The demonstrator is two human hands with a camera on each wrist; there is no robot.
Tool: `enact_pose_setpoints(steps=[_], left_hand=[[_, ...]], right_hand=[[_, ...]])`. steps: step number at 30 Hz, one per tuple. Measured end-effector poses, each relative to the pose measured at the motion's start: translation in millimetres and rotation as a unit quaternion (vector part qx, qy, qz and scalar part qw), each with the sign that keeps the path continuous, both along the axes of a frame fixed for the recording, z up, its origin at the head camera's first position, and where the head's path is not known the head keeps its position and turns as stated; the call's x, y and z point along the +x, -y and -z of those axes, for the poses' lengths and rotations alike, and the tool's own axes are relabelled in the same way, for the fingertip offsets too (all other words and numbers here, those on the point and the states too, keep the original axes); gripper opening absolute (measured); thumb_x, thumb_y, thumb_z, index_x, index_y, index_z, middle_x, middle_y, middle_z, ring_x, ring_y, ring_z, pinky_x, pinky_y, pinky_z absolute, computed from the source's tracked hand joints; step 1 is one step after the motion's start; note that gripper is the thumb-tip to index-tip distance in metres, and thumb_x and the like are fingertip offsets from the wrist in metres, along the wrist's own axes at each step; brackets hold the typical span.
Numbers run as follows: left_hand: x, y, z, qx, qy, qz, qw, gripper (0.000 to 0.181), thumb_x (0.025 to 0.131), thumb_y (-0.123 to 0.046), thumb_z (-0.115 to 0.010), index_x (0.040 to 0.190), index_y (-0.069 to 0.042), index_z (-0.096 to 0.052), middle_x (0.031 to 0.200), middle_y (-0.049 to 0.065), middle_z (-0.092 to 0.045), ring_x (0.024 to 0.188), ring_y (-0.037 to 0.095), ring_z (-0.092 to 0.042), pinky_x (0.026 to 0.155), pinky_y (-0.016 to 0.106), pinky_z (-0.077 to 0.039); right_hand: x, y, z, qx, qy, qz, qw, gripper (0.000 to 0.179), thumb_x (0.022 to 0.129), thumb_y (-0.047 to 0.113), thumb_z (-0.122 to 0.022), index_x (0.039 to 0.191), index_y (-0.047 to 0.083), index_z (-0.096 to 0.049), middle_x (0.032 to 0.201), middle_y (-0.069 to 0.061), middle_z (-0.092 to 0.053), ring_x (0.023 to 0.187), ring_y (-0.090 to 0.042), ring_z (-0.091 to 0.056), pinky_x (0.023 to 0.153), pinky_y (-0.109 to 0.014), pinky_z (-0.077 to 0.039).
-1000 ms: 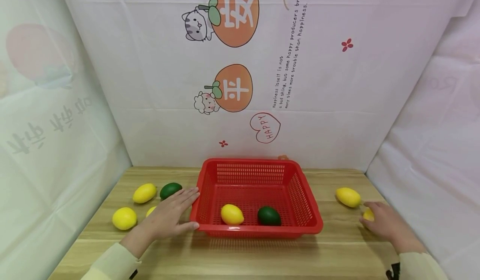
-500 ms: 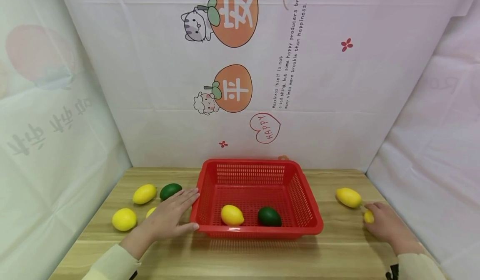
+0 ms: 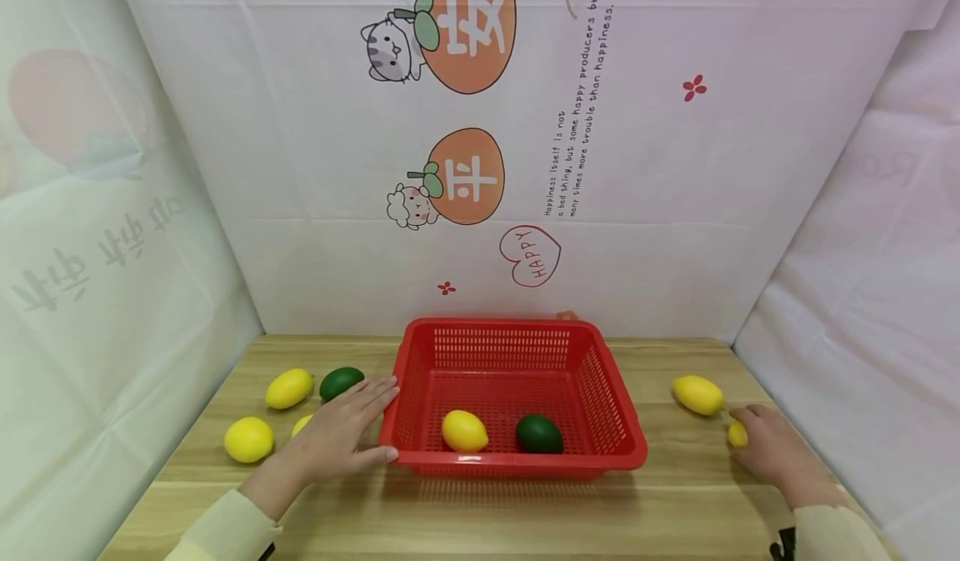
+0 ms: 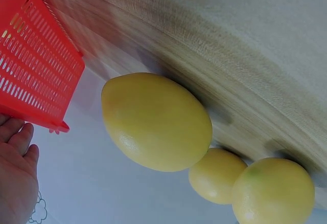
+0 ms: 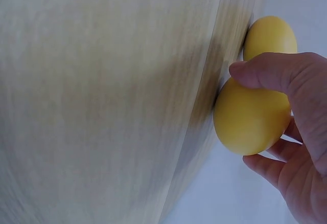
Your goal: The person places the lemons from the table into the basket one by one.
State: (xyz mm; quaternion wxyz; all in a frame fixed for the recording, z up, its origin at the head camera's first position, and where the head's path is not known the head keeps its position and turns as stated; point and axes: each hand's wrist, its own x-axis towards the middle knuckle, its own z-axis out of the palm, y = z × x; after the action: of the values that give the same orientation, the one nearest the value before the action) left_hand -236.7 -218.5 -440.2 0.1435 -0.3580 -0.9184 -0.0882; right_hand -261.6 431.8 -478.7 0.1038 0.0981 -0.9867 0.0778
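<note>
A red perforated plastic basket stands mid-table with one yellow lemon and one dark green fruit lying inside. My left hand rests against the basket's left rim, fingers extended along it; the left wrist view shows its fingertips at the red rim. At the right of the table, my right hand grips a lemon, thumb on one side and fingers curled round the other. Most of that lemon is hidden by the hand in the head view. Another lemon lies just beyond it.
Left of the basket lie two lemons, one farther back and one nearer, plus a dark green fruit. A further lemon is partly covered by the left hand. White printed cloth walls the table at the back and both sides.
My right hand has shifted slightly right and its fingers have closed round the lemon. The left hand, the basket and the other fruit stay where they were.
</note>
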Motion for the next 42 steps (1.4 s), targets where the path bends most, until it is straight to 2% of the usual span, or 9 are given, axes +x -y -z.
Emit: enact_pose_setpoints(steps=[9,17,22,32,42], left_hand=[[0.3,-0.7,-0.1,0.0,0.0,0.002,1.0,0.082,0.09,-0.06,-0.056,0.145,-0.001,-0.043,0.152,0.011,-0.038,0.139,0.027,-0.034,0.113,0.047,-0.028],[0.8,0.0,0.9,0.004,-0.004,0.005,1.0,0.08,0.089,-0.057,-0.06,0.144,0.0,-0.044,0.151,0.012,-0.039,0.139,0.028,-0.035,0.113,0.047,-0.028],[1.1,-0.1,0.5,0.005,0.005,0.001,1.0,0.081,0.09,-0.059,-0.057,0.145,-0.001,-0.043,0.151,0.011,-0.038,0.139,0.027,-0.034,0.113,0.047,-0.028],[0.8,0.0,0.1,0.003,0.008,-0.001,1.0,0.082,0.091,-0.062,-0.054,0.145,-0.001,-0.043,0.152,0.011,-0.037,0.139,0.028,-0.034,0.113,0.046,-0.027],[-0.2,0.2,0.7,0.006,0.003,0.001,1.0,0.081,0.089,-0.055,-0.062,0.145,-0.001,-0.043,0.152,0.011,-0.038,0.14,0.026,-0.033,0.114,0.045,-0.026]], right_hand=[[1.5,-2,-2.4,0.001,0.002,0.003,1.0,0.05,0.071,0.012,-0.078,0.11,-0.013,-0.06,0.11,-0.041,-0.052,0.099,-0.058,-0.05,0.085,-0.067,-0.042],[2.5,-2,-5.2,-0.003,0.0,0.0,1.0,0.053,0.07,0.011,-0.08,0.112,-0.014,-0.059,0.113,-0.042,-0.049,0.102,-0.058,-0.048,0.088,-0.068,-0.04],[3.7,0,-7.6,-0.001,-0.02,-0.011,0.9997,0.054,0.069,0.008,-0.08,0.113,-0.015,-0.058,0.114,-0.042,-0.049,0.102,-0.058,-0.048,0.088,-0.067,-0.04],[10.4,10,-24.3,0.006,-0.035,-0.014,0.9993,0.057,0.068,0.007,-0.082,0.113,-0.015,-0.057,0.116,-0.043,-0.047,0.104,-0.058,-0.046,0.088,-0.068,-0.039],[14.0,24,-43.7,0.004,-0.078,-0.038,0.9962,0.06,0.066,0.004,-0.082,0.117,-0.014,-0.055,0.12,-0.044,-0.045,0.107,-0.058,-0.044,0.088,-0.068,-0.039]])
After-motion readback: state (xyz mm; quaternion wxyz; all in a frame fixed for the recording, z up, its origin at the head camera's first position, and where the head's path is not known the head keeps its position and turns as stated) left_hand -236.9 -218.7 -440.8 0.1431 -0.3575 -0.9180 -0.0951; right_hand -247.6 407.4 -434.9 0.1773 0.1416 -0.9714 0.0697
